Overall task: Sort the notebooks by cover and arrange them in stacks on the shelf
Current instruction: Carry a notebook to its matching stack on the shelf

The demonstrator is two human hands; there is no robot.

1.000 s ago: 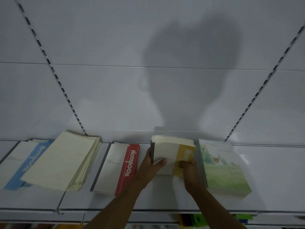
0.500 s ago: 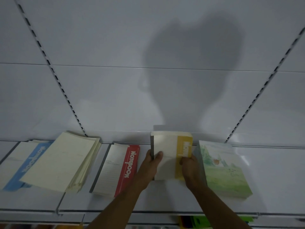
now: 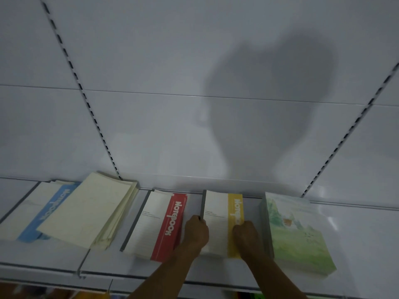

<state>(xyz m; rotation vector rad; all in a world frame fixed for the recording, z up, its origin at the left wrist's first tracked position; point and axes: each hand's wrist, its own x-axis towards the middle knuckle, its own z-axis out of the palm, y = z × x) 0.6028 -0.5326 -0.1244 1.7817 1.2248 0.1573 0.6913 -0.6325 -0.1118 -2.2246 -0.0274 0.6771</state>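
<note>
Fingers of both hands are curled against the yellow-banded notebook stack (image 3: pixel 223 223), which is clasped from its two long sides: the left hand (image 3: pixel 197 230) is set on the grey spine edge at 9 o'clock of the stack, the right hand (image 3: pixel 246 235) on the yellow edge at 3 o'clock. How far the fingertips are tucked under the covers cannot be told, since they are hidden by the knuckles. The stack is laid flat on the white shelf (image 3: pixel 367 244), its long axis run from 6 to 12 o'clock, away from the person and toward the back panel (image 3: pixel 151 104). Both hands are placed at the near end of it, so most of its length is left beyond the fingers at 12 o'clock; neither hand is nearer than the other. The coming move is judged to be a squaring or a short slide along that axis, and an even push from both sides would be needed if the top covers are not to be fanned. At 9 o'clock of the left hand, just beside it, the red-banded stack (image 3: pixel 155 225) is found, and a narrow strip of shelf is left between the two piles. At 3 o'clock of the right hand the green painted-cover stack (image 3: pixel 295 234) is set close by. Further toward 9 o'clock a cream stack (image 3: pixel 86 210) is seen lying skewed over a blue-banded stack (image 3: pixel 28 214), and that pair is judged not yet sorted.
</note>
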